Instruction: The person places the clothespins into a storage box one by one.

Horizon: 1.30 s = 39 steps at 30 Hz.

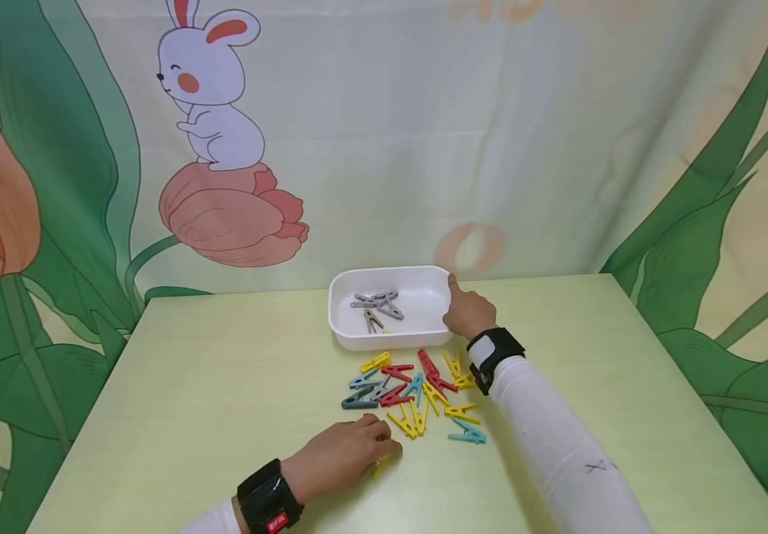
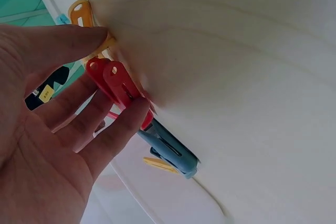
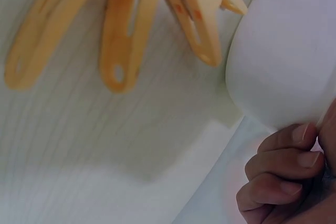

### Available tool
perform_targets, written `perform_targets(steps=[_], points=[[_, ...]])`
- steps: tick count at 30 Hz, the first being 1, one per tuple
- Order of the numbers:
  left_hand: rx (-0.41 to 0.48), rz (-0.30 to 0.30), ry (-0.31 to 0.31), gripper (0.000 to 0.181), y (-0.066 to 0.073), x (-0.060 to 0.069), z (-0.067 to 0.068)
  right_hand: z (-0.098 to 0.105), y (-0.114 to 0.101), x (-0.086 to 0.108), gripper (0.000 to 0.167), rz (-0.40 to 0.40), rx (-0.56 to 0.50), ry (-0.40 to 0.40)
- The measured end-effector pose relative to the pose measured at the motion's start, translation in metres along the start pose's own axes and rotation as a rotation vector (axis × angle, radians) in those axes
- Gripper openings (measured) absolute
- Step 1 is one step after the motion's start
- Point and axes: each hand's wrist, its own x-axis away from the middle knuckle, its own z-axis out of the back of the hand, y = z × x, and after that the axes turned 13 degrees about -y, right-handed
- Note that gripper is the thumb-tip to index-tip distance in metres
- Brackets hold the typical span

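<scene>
My left hand [image 1: 340, 454] is low over the table at the near side of a loose group of clothespins. In the left wrist view its fingers curl about a red clothespin [image 2: 119, 85], and the thumb lies over a yellow clothespin [image 2: 81, 13]. How firmly these are held is hard to see. A blue clothespin [image 2: 170, 148] lies just beyond the fingers. With the thumb on its rim and the other fingers curled outside, my right hand [image 1: 471, 311] grips the right end of a white plastic tray [image 1: 391, 343]. Several grey clothespins [image 1: 384, 300] lie inside the tray.
Between the hands lie several red, yellow and blue clothespins, among them a yellow one [image 1: 462, 412] and a light blue one [image 1: 467, 432]. The tray stands at the back of the pale table [image 1: 237, 371], close to a printed curtain [image 1: 371, 148].
</scene>
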Motion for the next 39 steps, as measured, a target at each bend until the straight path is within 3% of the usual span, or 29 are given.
perform_targets(steps=[10,19,23,30,39], points=[[0.019,-0.001,0.034,0.023,-0.003,0.001,0.002,-0.002,0.000,-0.002,0.083,-0.002,-0.008,-0.003],[-0.034,0.001,0.056,0.015,-0.007,0.004,0.009,-0.003,0.000,-0.003,0.083,-0.010,-0.008,-0.007],[-0.049,0.019,0.065,0.016,-0.008,0.006,0.017,-0.002,-0.001,-0.002,0.083,-0.006,-0.003,-0.008],[0.007,0.085,0.086,0.023,-0.013,0.009,0.034,-0.001,-0.001,-0.001,0.082,-0.003,-0.003,-0.012],[0.005,0.125,0.183,0.027,-0.025,0.018,0.057,0.000,-0.002,0.000,0.082,0.002,0.000,-0.006]])
